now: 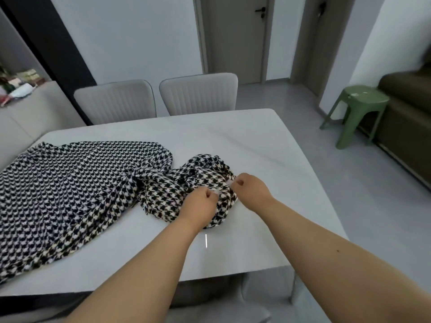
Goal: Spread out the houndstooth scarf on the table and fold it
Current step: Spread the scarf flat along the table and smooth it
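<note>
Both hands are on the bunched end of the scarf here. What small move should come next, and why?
Probably draw the two hands apart and toward the right, to open the bunched end. The left hand and right hand both pinch the crumpled right part of the houndstooth scarf, while its left part already lies fairly flat on the table, which has bare surface to the right.
</note>
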Tool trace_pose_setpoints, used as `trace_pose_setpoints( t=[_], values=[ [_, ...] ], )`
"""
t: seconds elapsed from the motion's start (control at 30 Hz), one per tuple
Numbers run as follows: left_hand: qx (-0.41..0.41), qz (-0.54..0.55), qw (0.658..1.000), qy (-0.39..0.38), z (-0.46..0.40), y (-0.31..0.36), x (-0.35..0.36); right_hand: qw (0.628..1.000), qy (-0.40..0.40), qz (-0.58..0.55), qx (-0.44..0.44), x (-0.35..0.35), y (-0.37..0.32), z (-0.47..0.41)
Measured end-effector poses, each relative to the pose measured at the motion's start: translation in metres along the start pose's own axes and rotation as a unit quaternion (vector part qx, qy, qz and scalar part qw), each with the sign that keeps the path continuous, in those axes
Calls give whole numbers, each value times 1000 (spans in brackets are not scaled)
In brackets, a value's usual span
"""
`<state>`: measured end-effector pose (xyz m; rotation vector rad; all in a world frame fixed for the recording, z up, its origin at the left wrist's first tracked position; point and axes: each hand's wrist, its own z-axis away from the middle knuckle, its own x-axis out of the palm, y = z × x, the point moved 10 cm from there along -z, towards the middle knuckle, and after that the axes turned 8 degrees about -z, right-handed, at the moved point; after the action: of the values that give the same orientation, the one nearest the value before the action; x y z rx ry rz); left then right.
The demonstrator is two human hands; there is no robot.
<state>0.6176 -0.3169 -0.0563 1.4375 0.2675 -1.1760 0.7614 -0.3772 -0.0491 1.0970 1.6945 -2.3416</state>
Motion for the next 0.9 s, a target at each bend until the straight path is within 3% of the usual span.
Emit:
trace_pose_setpoints(
  t=[0.17, 0.43, 0.67, 0.9],
  values=[
    [0, 84, 996, 21, 41, 46, 28, 993, 32, -110, 32, -46, 37, 36],
    [-51, 149, 987, 15, 82, 87, 70, 977, -1, -208, 54, -81, 66, 72],
    [-74, 176, 979, 70, 39, 149, 94, 974, -34, -218, 47, -136, 80, 18],
    [-162, 203, 947, 187, -20, 171, 116, 974, -137, -180, 5, -180, 88, -60]
  ],
)
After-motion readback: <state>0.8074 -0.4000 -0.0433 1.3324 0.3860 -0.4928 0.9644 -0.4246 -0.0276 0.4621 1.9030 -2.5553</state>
